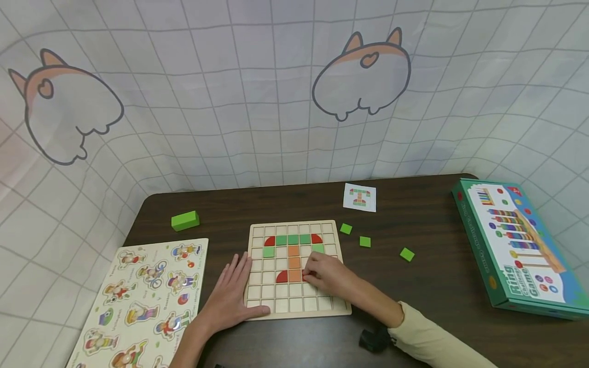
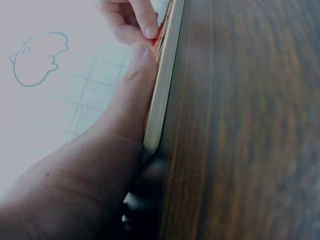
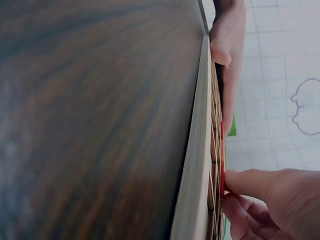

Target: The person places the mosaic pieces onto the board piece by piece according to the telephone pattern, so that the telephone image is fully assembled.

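A wooden grid board [image 1: 276, 305] lies on the table with red, green and orange tiles in its cells. My left hand [image 1: 230, 294] rests flat along its left edge, fingers straight and thumb over the front left corner. Over the board's right half, my right hand [image 1: 332, 276] pinches a red quarter-round tile [image 3: 223, 175] between thumb and fingers, right at the grid surface. In the head view the fingers cover most of that tile. Left of it sits another red quarter-round tile [image 1: 282, 276], with an orange tile [image 1: 294, 276] between them.
Loose green tiles [image 1: 365, 242] lie right of the board, below a pattern card [image 1: 359, 198]. A green block [image 1: 185, 221] stands at the back left. A picture puzzle board [image 1: 142, 286] lies at left, a game box [image 1: 524, 250] at right.
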Demonstrator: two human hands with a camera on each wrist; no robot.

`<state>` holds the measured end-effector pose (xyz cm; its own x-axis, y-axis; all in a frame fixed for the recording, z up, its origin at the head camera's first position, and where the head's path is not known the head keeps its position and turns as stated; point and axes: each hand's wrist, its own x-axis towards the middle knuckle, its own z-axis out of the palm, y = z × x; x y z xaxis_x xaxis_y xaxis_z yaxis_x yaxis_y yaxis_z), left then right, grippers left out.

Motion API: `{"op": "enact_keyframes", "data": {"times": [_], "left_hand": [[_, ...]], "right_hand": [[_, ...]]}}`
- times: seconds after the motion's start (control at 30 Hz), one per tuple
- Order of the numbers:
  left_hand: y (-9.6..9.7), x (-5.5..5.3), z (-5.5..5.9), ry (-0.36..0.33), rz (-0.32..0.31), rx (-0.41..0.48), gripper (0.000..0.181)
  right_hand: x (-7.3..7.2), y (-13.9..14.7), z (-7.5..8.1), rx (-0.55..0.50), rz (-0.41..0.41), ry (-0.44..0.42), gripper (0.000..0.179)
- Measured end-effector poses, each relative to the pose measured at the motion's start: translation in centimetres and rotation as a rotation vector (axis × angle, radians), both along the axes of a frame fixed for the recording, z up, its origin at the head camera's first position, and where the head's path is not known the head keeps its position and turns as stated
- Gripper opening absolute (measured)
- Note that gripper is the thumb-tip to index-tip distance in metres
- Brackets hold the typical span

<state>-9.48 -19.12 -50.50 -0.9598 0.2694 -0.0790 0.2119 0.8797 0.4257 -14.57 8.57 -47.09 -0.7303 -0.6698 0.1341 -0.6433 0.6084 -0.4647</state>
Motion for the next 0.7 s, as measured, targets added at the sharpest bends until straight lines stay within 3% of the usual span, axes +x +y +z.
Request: {"op": "enact_keyframes", "data": {"times": [0.17, 0.37, 0.53, 0.7], "left_hand": [[0.0, 0.0, 0.0, 0.004, 0.001, 0.003, 0.125], [0.0, 0.0, 0.1, 0.019, 0.000, 0.003, 0.124], [0.0, 0.0, 0.1, 0.016, -0.001, 0.012, 0.124], [0.0, 0.0, 0.1, 0.010, -0.003, 0.012, 0.124]], "right_hand": [[-0.8, 1.2, 0.8, -0.004, -0.039, 0.032, 0.016], [-4.5, 5.0, 1.4, -0.023, -0.238, 0.128, 0.035], [-6.9, 7.7, 0.6, -0.018, -0.309, 0.084, 0.046], [-7.7, 8.9, -0.1, -0.012, -0.304, 0.013, 0.055]]}}
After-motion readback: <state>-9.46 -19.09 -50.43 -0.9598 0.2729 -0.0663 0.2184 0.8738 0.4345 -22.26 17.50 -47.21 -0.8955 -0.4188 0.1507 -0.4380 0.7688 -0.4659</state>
